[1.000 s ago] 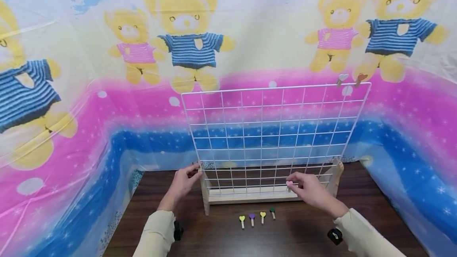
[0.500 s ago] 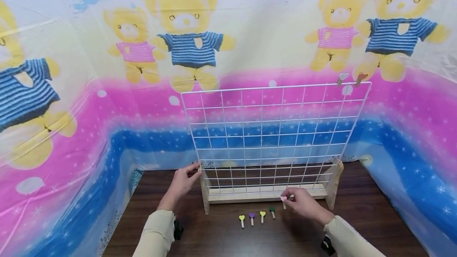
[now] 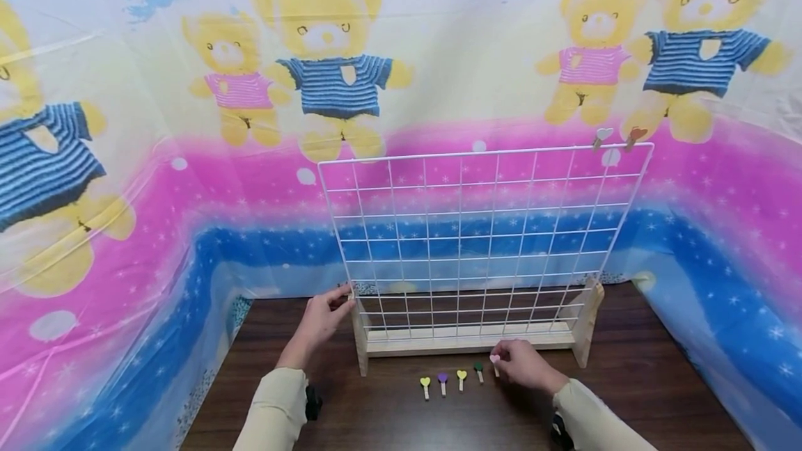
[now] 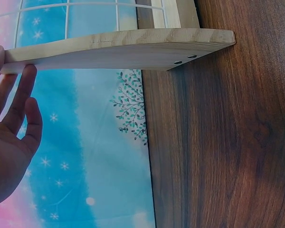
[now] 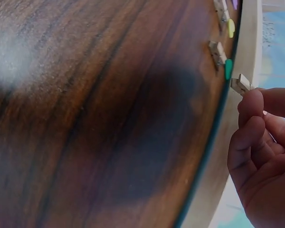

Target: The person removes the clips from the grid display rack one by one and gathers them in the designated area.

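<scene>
Teddy-bear sheeting hangs behind a dark wood table [image 3: 626,395], no writing legible anywhere. Left hand [image 3: 321,322] rests straight fingers against the wooden stand [image 3: 466,344] under the white wire grid [image 3: 482,242]. Right hand [image 3: 523,365] pinches a pink heart peg [image 3: 495,362] just beside the green peg [image 3: 478,370] on the table, ending the row

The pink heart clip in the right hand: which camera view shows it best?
The head view: the pink heart clip shows its heart, pinched by the right hand beside the green clip. The right wrist view shows only its wooden end. The left wrist view misses it.
</scene>
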A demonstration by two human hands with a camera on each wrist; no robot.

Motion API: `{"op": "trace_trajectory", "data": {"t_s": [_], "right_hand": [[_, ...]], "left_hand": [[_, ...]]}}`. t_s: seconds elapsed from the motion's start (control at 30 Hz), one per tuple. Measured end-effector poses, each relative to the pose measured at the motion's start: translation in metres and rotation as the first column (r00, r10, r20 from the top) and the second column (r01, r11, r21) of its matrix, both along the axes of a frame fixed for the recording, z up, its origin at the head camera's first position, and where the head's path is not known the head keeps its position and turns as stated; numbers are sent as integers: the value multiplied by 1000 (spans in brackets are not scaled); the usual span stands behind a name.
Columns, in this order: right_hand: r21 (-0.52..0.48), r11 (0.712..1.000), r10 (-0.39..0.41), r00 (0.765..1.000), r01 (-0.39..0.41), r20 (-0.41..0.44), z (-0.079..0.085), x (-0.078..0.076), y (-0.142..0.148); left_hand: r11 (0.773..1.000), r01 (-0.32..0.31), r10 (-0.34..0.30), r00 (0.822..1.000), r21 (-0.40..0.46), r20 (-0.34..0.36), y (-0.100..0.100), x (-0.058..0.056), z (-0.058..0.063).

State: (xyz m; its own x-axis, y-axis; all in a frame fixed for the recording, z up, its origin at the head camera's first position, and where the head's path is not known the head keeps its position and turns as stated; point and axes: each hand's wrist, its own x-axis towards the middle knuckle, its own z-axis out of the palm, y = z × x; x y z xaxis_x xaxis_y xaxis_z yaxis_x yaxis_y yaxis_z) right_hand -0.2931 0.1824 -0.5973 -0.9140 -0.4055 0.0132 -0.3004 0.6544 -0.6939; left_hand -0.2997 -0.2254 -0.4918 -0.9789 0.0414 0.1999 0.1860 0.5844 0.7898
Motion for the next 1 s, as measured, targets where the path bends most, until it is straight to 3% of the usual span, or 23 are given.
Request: {"op": "trace_trajectory", "data": {"t_s": [0.4, 0.77, 1.0], "right_hand": [[29, 999, -38, 998, 36, 59, -19, -5, -2], [87, 994, -63, 997, 60, 33, -27, -7, -2], [150, 986, -57, 996, 67, -71, -27, -8, -3]], "left_hand": [[1000, -6, 6, 1000, -6, -4, 1, 1, 1], [1000, -2, 2, 1000, -4, -17, 0, -1, -1], [1000, -1, 1, 1000, 5, -14, 1, -1, 1]]}}
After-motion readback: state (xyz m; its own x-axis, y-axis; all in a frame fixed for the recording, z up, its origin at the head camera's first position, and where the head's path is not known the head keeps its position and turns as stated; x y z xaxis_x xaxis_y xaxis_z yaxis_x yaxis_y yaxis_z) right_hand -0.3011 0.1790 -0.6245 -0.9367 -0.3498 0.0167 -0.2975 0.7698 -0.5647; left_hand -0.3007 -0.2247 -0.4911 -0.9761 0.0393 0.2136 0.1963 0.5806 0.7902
